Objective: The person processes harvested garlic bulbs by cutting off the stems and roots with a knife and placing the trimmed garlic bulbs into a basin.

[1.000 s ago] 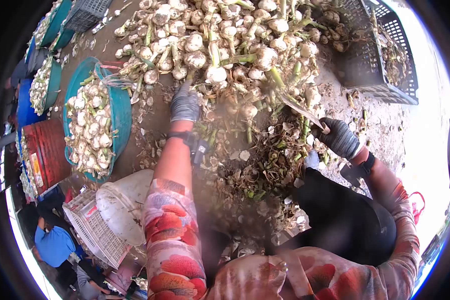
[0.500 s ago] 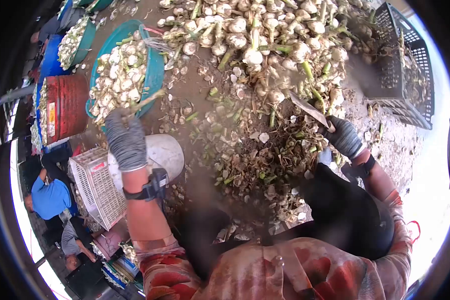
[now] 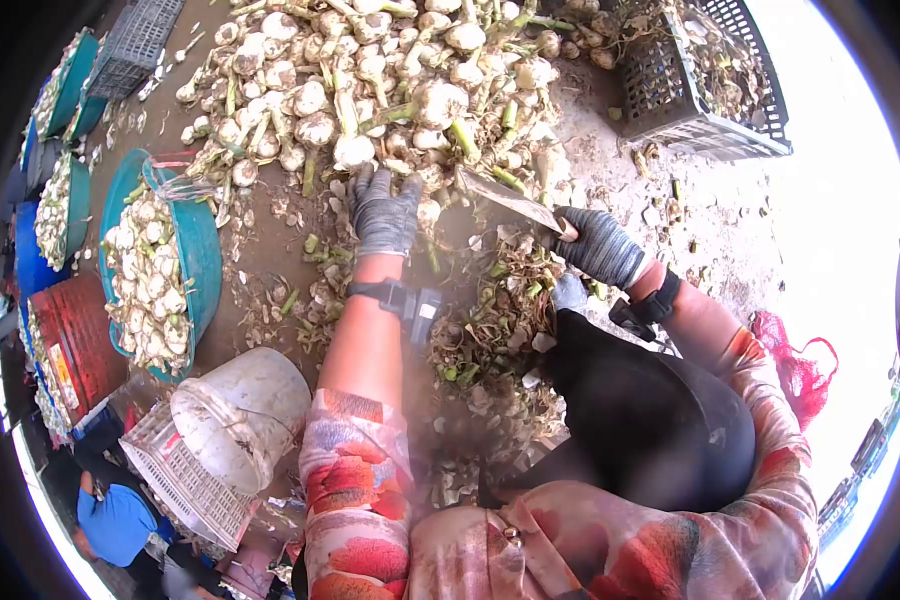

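One heap of uncountable garlic bulbs (image 3: pixel 439 103) lies far; one dark crate (image 3: pixel 710 142) sits far right, one white bucket (image 3: pixel 275 392) near left. The left hand (image 3: pixel 383 213) reaches palm-down to the heap's near edge, grip wide; the right hand (image 3: pixel 602 247) holds one knife (image 3: pixel 511 203), blade pointing far-left.

Left arm (image 3: pixel 362 345) was stretched pretty much straight out, left hand (image 3: pixel 384 215) back side up with its gloved fingers (image 3: pixel 381 184) kinda spread. Right arm (image 3: pixel 715 325) was bent, angled inward, right hand (image 3: pixel 604 246) curled into a grip.
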Motion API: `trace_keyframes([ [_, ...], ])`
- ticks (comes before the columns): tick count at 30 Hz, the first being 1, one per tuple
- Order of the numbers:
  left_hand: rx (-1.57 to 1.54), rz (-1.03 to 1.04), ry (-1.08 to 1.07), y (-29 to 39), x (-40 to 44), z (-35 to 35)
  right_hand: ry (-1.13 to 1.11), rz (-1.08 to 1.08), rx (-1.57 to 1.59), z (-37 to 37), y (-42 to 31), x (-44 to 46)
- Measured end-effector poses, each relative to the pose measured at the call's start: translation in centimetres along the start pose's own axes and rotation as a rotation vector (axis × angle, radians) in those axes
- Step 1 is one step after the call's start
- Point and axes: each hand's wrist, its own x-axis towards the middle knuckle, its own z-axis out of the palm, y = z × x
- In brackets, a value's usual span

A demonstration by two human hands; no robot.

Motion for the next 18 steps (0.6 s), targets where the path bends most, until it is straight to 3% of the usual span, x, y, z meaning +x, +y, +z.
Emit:
trace_keyframes([
  [3, 0.028, -0.030, 0.027, 1.3, 1.2, 1.8, 0.017, 0.010, 0.069, -1.1, 0.3, -0.5],
  [5, -0.333, -0.113, -0.016, 1.1, 1.7, -0.1, 0.008, 0.023, 0.031, -1.5, 0.7, -0.3],
  [6, -0.727, -0.176, -0.108, 1.0, 1.5, -1.6, 0.039, -0.022, -0.033, -1.7, 0.7, -0.1],
  [7, -0.717, -0.178, -0.110, 1.2, 1.0, -2.7, 0.043, -0.076, -0.034, -1.9, 0.3, 0.1],
  [9, -1.569, -0.513, -0.230, 2.3, -0.1, -5.8, 0.042, -0.146, -0.012, -2.6, -1.4, 0.2],
  [10, -1.629, -0.473, -0.309, 3.5, -1.5, -7.4, -0.006, -0.118, -0.034, -2.5, -2.4, 0.5],
  [11, -1.778, -0.455, -0.360, 2.8, -3.0, -7.0, 0.044, -0.224, -0.033, -2.2, -2.8, 0.7],
  [13, -1.622, -0.445, -0.439, 4.2, -4.6, -6.8, 0.068, -0.386, -0.081, -2.6, -5.9, 0.8],
  [15, -1.021, -0.072, -0.338, 2.4, -6.8, -4.8, 0.082, -0.536, -0.136, -2.4, -8.7, 0.8],
  [16, -0.647, 0.111, -0.210, 2.0, -8.0, -4.3, -0.016, -0.526, -0.201, -2.3, -8.9, 1.3],
  [17, -0.570, 0.033, -0.259, 3.1, -8.8, -5.8, -0.109, -0.508, -0.272, -2.3, -8.5, 1.6],
  [18, -0.489, -0.041, -0.312, 4.2, -9.6, -7.3, -0.165, -0.341, -0.134, -2.5, -7.4, 1.9],
])
